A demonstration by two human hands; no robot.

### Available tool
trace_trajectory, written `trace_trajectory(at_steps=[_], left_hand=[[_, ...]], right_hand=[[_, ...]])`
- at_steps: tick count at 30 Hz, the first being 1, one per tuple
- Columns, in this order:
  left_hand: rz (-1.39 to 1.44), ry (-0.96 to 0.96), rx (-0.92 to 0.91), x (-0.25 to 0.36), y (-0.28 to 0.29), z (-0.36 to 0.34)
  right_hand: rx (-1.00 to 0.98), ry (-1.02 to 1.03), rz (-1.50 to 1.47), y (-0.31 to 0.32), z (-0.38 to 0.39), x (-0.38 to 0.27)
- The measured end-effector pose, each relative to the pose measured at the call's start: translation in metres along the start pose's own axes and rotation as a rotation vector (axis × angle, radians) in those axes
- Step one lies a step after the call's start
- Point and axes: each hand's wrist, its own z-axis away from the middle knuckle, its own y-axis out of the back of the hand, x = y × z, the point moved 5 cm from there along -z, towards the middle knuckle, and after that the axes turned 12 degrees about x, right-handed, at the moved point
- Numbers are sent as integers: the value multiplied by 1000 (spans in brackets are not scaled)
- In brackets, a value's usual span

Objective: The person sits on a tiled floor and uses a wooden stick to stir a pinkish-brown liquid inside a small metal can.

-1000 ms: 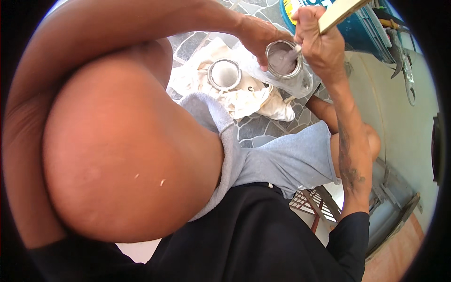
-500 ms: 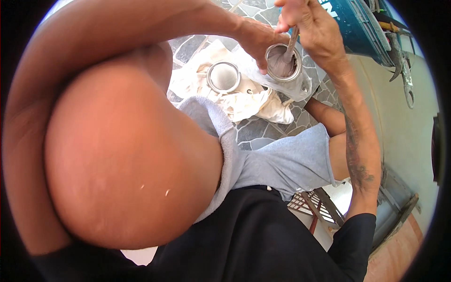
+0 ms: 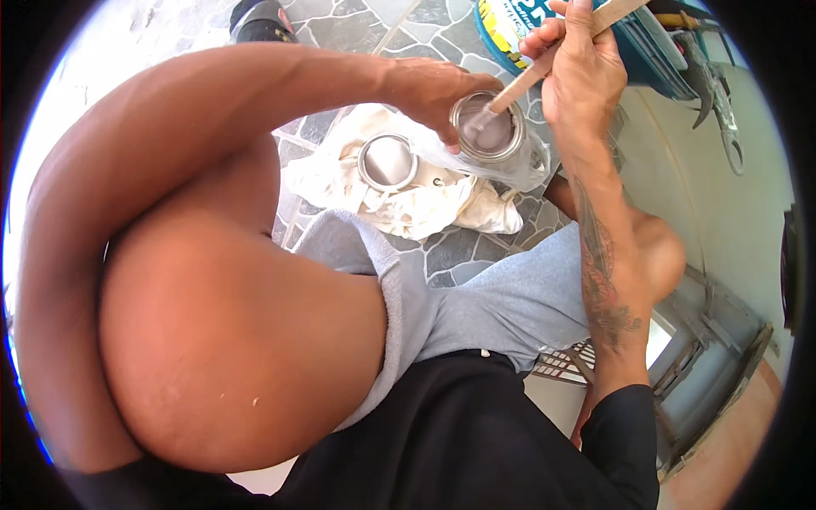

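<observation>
My left hand [image 3: 438, 98] is curled round the rim and side of an open metal can [image 3: 489, 136] of greyish-mauve paint. My right hand [image 3: 576, 76] grips a flat wooden stick [image 3: 529, 78] that slants up to the right, its lower end dipped in the paint. The can stands on crumpled clear plastic [image 3: 531, 170]. Left of it, on a bunched cream cloth [image 3: 442, 212], lies another round, metal-rimmed container [image 3: 388, 161], pale inside; I cannot tell what it holds.
A teal bucket [image 3: 493, 38] stands behind my right hand, with hand tools [image 3: 727, 127] beside it. A dark shoe [image 3: 262, 25] is at the top left. A pale wall [image 3: 714, 204] and a metal frame [image 3: 705, 374] are at the right, beyond my bent knees on stone-patterned floor [image 3: 357, 25].
The stick has gone from nearly upright half a second ago to a slant, and my right hand has shifted with it. The view has shifted, bringing the dark shoe into sight.
</observation>
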Motion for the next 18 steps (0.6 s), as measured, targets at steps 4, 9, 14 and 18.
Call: trace_trajectory(at_steps=[4,9,14,18], left_hand=[[35,7,17,-6,-5,-1],[-14,67,-28,-3,-3,2],[-31,19,44,-1,-5,-4],[-58,57,-18,2,0,-1]], right_hand=[[-91,47,-251,10,10,-2],[-276,-11,-182,21,43,11],[-269,67,-22,31,19,-1],[-249,346,-144,14,32,-3]])
